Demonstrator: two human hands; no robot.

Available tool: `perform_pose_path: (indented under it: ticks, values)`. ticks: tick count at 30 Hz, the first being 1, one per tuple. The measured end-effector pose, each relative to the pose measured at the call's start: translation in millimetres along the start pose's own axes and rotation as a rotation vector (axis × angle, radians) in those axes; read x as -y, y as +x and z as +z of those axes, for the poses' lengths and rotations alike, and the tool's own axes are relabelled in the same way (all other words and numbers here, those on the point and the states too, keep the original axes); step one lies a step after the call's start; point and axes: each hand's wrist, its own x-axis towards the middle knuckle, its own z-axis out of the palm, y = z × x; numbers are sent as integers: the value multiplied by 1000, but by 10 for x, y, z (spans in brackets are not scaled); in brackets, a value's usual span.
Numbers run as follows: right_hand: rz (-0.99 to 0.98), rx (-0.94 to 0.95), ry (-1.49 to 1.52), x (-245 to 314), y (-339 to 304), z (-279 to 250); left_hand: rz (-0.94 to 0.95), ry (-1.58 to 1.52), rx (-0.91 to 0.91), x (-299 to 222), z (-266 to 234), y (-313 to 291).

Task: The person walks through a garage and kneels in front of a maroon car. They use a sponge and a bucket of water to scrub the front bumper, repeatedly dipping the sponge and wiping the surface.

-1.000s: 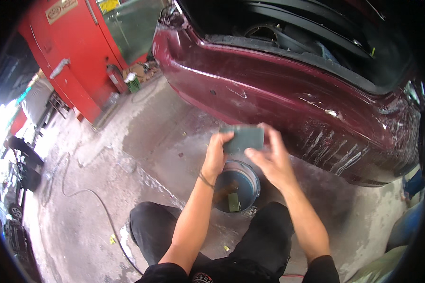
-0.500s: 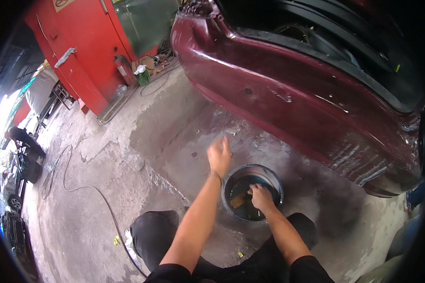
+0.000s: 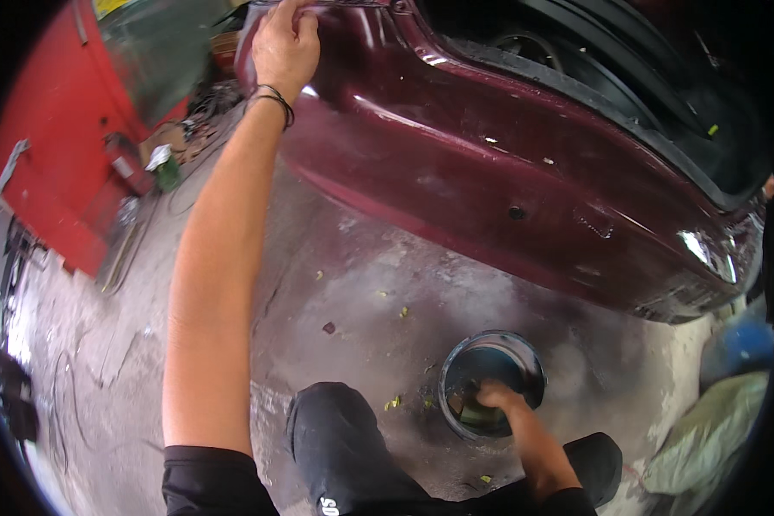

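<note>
A dark red car bumper (image 3: 421, 185) stretches from the upper left to the right, its surface wet-looking and scuffed at the right end. My left hand (image 3: 285, 47) is at its upper left end, with fingers curled over the edge and the tips partly cut off by the picture's top. Between my knees and the bumper stands a dark round bucket (image 3: 537, 378) of murky water. My right hand (image 3: 500, 396) reaches down into it, slightly blurred, fingers drawn together. A brownish flat piece (image 3: 458, 402) lies beside those fingers; whether they grip anything is hidden.
A red cabinet (image 3: 56, 163), a fire extinguisher (image 3: 129, 163) and a green container (image 3: 167, 172) stand at the far left. On the right lie a pale sack (image 3: 705, 439) and a blue object (image 3: 744, 340). Small yellow-green scraps (image 3: 393, 402) dot the stained concrete floor.
My left hand has gone from above the floor beside the bucket up and left to the bumper's end. My right hand stays in the bucket. The view has shifted.
</note>
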Motion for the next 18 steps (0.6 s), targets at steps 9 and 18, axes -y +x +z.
perform_pose_path:
  ticks: [9, 18]
  values:
    - [-726, -1157, 189, 1701, -2900, -2746, 373, -82, 80, 359, 319, 209]
    - [-134, -1602, -390, 1460, -2943, -3138, 339, -124, 135, 321, 256, 117]
